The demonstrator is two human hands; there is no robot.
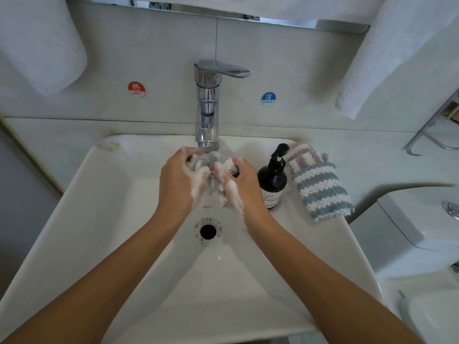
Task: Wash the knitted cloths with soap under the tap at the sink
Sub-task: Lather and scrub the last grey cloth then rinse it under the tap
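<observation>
Both my forearms reach in from the near edge and meet over the middle of the sink [82, 219]. My left hand [180, 181] and my right hand [238, 181] are curled tight round a bunched grey cloth [211, 161], fingers dug into it, with white lather over the knuckles and down the right wrist. The cloth sits just under the spout of the tap [207, 105], pressed between my hands as a crumpled wad, so I cannot tell any long axis for it. I cannot make out whether water is running.

Inside the basin, nearer me than my hands, the drain [208, 231] is an open dark hole with specks of foam ringed round it.

On the sink's right rim stands a dark pump bottle [272, 180], upright, its black nozzle pointing left toward my right hand; how full it is I cannot see. Just right of the bottle lies a second cloth [320, 187], striped blue-grey and white with a pinkish striped far end. Its long axis runs from far-left to near-right along the rim, and its far end touches the bottle's pump.

On the far wall, a red HOT sticker [136, 89] is left of the tap and a blue COLD sticker [268, 98] right of it.
</observation>
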